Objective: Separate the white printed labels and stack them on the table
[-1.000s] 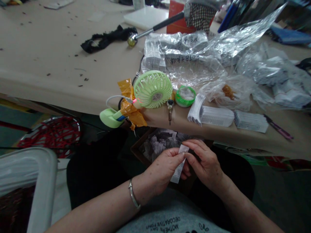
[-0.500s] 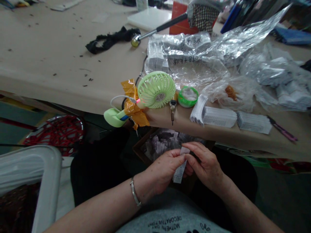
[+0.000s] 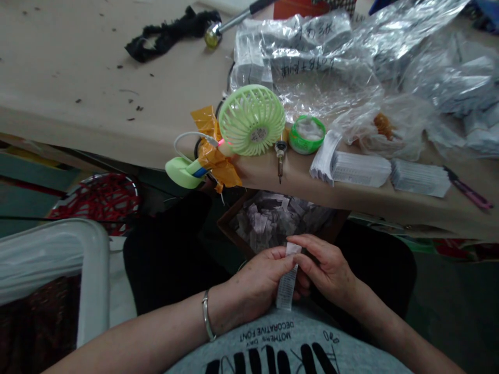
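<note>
A narrow white printed label strip (image 3: pixel 286 288) is held between both hands in front of the grey shirt. My left hand (image 3: pixel 259 280), below a silver bangle, pinches it from the left with the thumb on top. From the right, my right hand (image 3: pixel 329 270) grips its upper part between thumb and fingers. Beyond the hands, under the table edge, a cardboard box (image 3: pixel 234 228) holds many loose label strips. Stacks of similar labels (image 3: pixel 360 169) lie along the table's front edge.
A green fan (image 3: pixel 252 120) is taped at the table edge (image 3: pixel 273 182), beside a pointed metal tool (image 3: pixel 280 156) and a green round tub (image 3: pixel 307 135). Plastic bags (image 3: pixel 319 88) lie behind. Pink-handled scissors or cutters (image 3: pixel 470 189) rest right. A white bin (image 3: pixel 93 280) stands left.
The view has tilted down, so the table items sit higher and more of the box and shirt shows. Both hands still hold the label strip, almost in the same pose.
</note>
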`<act>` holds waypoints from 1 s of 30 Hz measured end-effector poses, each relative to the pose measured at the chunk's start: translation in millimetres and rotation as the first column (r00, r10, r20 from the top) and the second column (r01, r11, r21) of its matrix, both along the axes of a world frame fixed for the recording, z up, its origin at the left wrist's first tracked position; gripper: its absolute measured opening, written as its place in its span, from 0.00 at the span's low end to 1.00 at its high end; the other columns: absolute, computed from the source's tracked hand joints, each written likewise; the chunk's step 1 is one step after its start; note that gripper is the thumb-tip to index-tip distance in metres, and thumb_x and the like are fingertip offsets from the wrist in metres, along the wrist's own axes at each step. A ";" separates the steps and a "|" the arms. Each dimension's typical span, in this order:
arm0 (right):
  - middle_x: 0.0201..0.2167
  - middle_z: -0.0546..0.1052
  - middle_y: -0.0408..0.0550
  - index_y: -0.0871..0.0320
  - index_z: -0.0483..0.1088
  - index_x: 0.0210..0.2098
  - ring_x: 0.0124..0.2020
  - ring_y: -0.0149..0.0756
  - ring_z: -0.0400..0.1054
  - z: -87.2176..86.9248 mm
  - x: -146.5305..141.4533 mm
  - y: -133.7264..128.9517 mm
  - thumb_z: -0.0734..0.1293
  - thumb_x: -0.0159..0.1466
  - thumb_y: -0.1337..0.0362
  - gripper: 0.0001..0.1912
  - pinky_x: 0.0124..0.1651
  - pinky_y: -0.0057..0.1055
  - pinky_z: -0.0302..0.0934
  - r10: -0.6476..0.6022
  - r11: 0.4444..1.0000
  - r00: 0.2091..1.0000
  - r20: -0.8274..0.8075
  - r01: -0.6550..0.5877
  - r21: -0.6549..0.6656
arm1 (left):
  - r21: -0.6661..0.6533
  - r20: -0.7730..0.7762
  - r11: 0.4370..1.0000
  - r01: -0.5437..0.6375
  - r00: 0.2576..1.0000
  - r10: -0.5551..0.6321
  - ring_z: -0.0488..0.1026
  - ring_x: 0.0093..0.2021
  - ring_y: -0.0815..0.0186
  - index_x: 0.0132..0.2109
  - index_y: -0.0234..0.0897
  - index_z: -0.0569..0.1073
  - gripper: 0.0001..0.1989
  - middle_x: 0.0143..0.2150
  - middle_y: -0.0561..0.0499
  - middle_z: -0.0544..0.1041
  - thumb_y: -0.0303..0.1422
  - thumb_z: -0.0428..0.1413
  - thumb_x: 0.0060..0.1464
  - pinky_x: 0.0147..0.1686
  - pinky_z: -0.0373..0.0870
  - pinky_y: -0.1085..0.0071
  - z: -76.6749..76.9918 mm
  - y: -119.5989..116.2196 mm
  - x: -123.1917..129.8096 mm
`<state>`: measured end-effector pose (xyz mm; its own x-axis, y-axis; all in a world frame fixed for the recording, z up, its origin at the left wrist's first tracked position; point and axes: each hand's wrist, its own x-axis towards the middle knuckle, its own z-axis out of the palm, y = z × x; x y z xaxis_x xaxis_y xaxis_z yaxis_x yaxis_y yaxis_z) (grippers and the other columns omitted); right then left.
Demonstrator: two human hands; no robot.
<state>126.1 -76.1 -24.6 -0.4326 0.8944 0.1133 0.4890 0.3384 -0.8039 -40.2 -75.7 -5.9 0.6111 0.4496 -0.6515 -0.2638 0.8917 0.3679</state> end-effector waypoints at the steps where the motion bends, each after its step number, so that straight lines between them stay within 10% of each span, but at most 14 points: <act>1: 0.40 0.76 0.49 0.58 0.68 0.49 0.40 0.34 0.72 -0.2 -0.2 -2.1 0.60 0.67 0.63 0.13 0.42 0.30 0.68 0.000 1.000 1.000 -0.007 0.000 -0.007 | -0.008 -0.003 1.000 0.004 1.000 -0.004 0.69 0.24 0.72 0.34 0.32 0.72 0.10 0.25 0.51 0.72 0.36 0.56 0.53 0.28 0.63 0.74 -0.6 -1.7 -0.4; 25: 0.43 0.77 0.50 0.57 0.68 0.51 0.44 0.34 0.73 -3.4 2.2 -5.9 0.61 0.66 0.64 0.15 0.46 0.29 0.68 -0.022 1.000 0.999 -0.029 0.021 -0.016 | 0.026 0.020 0.999 -0.040 0.999 0.039 0.69 0.22 0.72 0.34 0.31 0.71 0.11 0.23 0.53 0.71 0.37 0.56 0.54 0.26 0.62 0.75 -10.9 -9.4 1.4; 30: 0.46 0.77 0.47 0.53 0.66 0.54 0.45 0.33 0.73 -4.6 3.3 -4.3 0.63 0.65 0.64 0.17 0.48 0.29 0.67 -0.125 0.978 0.986 -0.106 0.104 -0.180 | 0.054 0.025 0.992 -0.114 0.993 0.113 0.70 0.24 0.71 0.35 0.32 0.71 0.11 0.24 0.53 0.72 0.37 0.54 0.57 0.28 0.66 0.73 -5.4 2.3 1.0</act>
<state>129.4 -80.4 -29.2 -0.3191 0.9477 -0.0038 0.4162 0.1365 -0.8990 -39.2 -73.4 -11.3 0.5677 0.5517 -0.6110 -0.3708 0.8340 0.4086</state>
